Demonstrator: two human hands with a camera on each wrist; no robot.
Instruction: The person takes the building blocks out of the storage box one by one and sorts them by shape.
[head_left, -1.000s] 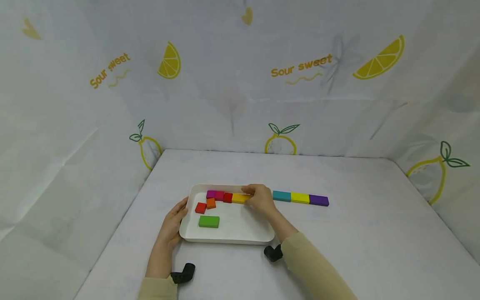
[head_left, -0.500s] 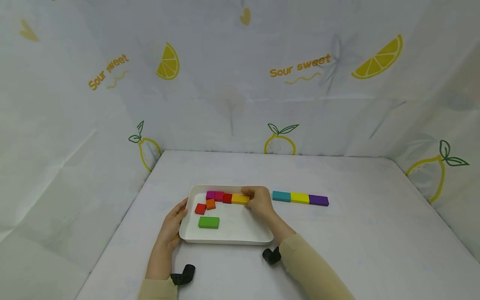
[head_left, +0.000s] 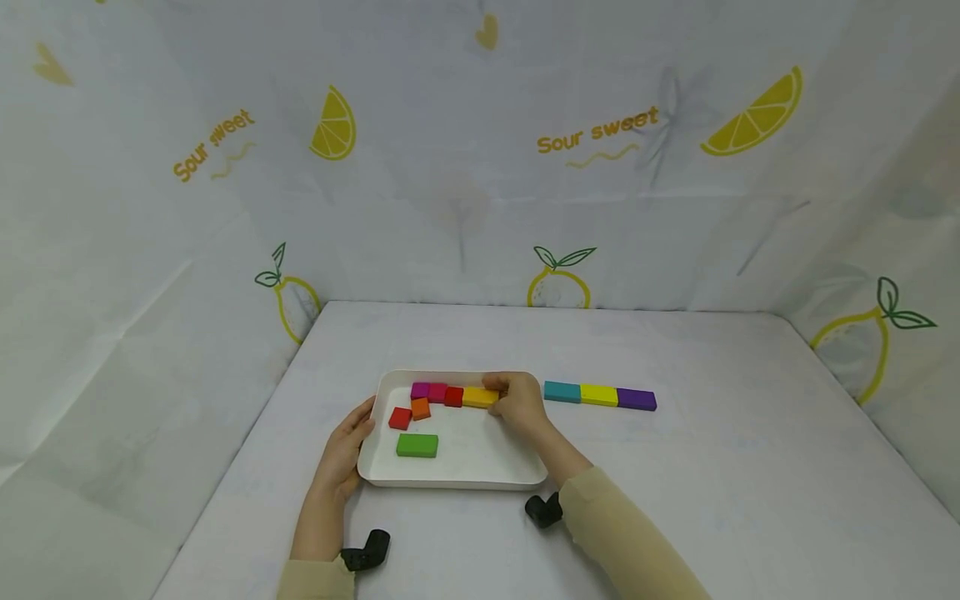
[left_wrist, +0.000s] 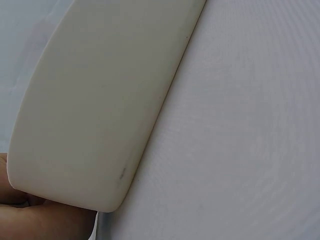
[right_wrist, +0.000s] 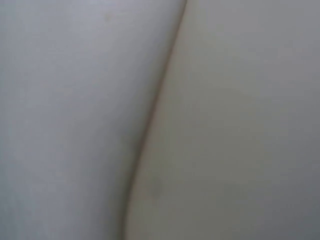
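Note:
A shallow white tray [head_left: 480,469] lies on the table in the head view. At its left side, my left hand [head_left: 346,446] holds the rim; part of that hand [left_wrist: 45,220] shows against the tray wall [left_wrist: 95,100] in the left wrist view. Over the tray's far right part, my right hand [head_left: 522,408] pinches the right end of a yellow-orange block [head_left: 477,397]. This block sits in line with a red block [head_left: 453,397], a pink block [head_left: 437,392] and a magenta block [head_left: 420,391]. The right wrist view shows the tray wall [right_wrist: 225,125] but no fingers.
Also in the tray are an orange block [head_left: 421,408], another red block [head_left: 401,418] and a longer green block [head_left: 417,446]. Right of the tray, a teal block [head_left: 562,392], a yellow block [head_left: 598,395] and a purple block [head_left: 636,400] lie end to end on the white table [head_left: 720,483].
Over the last second my right hand has shifted very slightly on the yellow-orange block. The left hand and the blocks stay put; the head view drifts a little.

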